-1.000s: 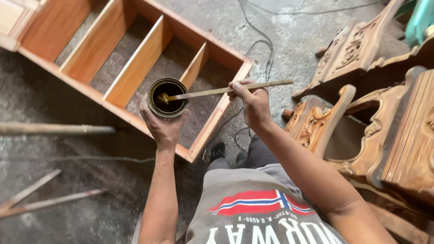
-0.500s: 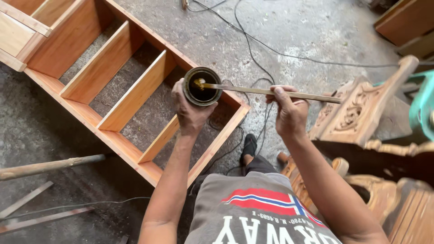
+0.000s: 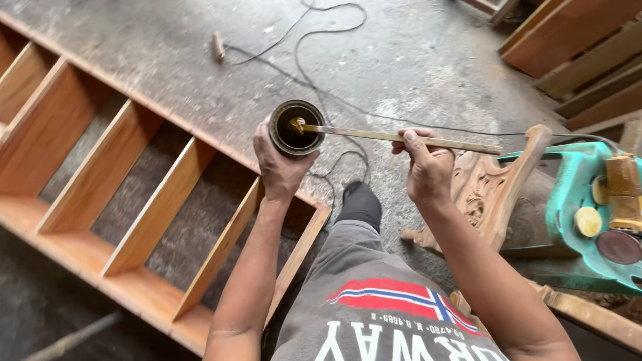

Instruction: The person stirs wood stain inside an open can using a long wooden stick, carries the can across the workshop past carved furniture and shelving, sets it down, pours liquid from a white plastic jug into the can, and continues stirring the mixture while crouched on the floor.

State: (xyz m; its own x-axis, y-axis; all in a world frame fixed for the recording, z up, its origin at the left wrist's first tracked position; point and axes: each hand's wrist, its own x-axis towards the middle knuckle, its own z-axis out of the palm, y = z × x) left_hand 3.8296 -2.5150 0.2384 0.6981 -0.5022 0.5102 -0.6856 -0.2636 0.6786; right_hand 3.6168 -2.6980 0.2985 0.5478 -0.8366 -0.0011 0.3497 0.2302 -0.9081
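A: What does the left hand (image 3: 279, 167) have?

B: A small round tin can (image 3: 296, 128), open at the top. Its rim is dark and grimy, and inside sits a dark brown liquid with a glossy surface. The fingers are curled tight around its side from below, so the wall is mostly hidden.

A: And where is the can, going by the wooden shelf frame (image 3: 114, 194)?

B: Held up in the air just past the frame's right end, over the concrete floor (image 3: 401, 60) and the black cable (image 3: 314, 73) looping there.

A: What about the right hand (image 3: 426, 167)?

B: It pinches a long thin wooden stick (image 3: 401, 138) between thumb and bent fingers, pressed together around the shaft. The stick lies nearly level, and its left end dips into the can, where a yellowish-brown, wet tip shows against the dark liquid.

A: Anything on the far side of that hand from the frame?

B: A carved wooden furniture piece (image 3: 495, 194) with scrollwork, and beyond it a teal-green machine (image 3: 582, 200).
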